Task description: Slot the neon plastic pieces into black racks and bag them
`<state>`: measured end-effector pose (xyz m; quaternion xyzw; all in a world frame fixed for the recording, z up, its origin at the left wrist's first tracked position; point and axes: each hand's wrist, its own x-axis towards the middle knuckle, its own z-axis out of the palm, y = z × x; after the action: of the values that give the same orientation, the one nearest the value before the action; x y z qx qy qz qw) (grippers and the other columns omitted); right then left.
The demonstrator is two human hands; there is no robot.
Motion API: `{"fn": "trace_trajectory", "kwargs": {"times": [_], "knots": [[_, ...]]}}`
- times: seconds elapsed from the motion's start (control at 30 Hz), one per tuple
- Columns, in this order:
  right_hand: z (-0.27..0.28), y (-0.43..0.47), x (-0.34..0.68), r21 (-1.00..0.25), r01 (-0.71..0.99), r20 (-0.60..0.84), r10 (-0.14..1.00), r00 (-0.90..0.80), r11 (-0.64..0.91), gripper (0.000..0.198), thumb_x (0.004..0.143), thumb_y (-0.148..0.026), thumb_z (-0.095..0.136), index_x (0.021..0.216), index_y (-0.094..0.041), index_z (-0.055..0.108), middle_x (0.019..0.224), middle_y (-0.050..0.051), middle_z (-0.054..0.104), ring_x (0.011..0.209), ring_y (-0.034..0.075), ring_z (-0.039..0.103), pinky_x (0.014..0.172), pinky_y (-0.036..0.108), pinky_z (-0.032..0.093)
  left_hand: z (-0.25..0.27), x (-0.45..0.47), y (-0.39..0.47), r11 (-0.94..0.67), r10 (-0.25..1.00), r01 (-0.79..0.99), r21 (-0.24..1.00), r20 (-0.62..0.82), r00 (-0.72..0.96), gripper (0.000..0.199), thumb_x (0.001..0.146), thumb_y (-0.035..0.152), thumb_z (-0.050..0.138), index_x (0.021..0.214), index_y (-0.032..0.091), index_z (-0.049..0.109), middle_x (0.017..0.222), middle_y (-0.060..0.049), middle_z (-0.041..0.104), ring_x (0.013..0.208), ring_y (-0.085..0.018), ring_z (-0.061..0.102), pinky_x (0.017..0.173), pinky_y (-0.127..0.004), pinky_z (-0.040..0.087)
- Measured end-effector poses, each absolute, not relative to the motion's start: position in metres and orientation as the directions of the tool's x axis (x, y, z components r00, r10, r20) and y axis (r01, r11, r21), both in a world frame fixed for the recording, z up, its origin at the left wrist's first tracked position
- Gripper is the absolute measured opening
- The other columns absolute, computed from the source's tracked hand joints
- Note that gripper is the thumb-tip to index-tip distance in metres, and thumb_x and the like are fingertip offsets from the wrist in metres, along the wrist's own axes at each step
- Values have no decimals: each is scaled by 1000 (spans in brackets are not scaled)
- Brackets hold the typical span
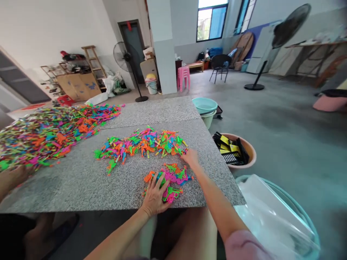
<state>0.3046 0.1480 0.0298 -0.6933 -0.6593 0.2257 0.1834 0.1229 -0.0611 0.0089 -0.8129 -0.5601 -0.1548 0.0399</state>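
My left hand [155,195] lies with spread fingers on a small pile of bright plastic pieces [173,175] near the table's front edge. These small pieces are pink, green, orange and blue, and look like little toys. Farther back, a long heap of similar pieces [146,142] runs across the table. At its right end is my right hand [190,157], its fingers touching the outermost pieces. Those fingertips are small and partly hidden, so I cannot tell whether they grip one.
A much larger heap [51,133] covers the table's left side, with another person's hand [17,176] at its front. Right of the speckled table [89,184] stand a tub with black and yellow items [251,151], stacked basins [204,104] and a basin holding clear plastic [271,213].
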Motion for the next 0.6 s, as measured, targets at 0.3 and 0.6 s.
{"fn": "trace_trajectory", "kwargs": {"times": [0.3, 0.6], "knots": [[28, 164, 203, -569, 808, -23, 979, -201, 152, 18, 70, -22, 67, 86, -15, 67, 83, 12, 70, 80, 24, 66, 65, 27, 42, 14, 131, -61, -287, 952, 938, 195, 166, 257, 73, 76, 53, 63, 142, 24, 48, 153, -13, 36, 143, -47, 17, 110, -64, 22], [56, 114, 242, -700, 675, 170, 972, -160, 234, 13, 67, -26, 61, 78, -19, 61, 63, -4, 60, 59, 12, 54, 56, 21, 38, 12, 134, -54, -299, 940, 920, 252, 245, 238, 72, 78, 52, 63, 142, 24, 47, 154, -13, 35, 144, -45, 18, 110, -65, 21]]}}
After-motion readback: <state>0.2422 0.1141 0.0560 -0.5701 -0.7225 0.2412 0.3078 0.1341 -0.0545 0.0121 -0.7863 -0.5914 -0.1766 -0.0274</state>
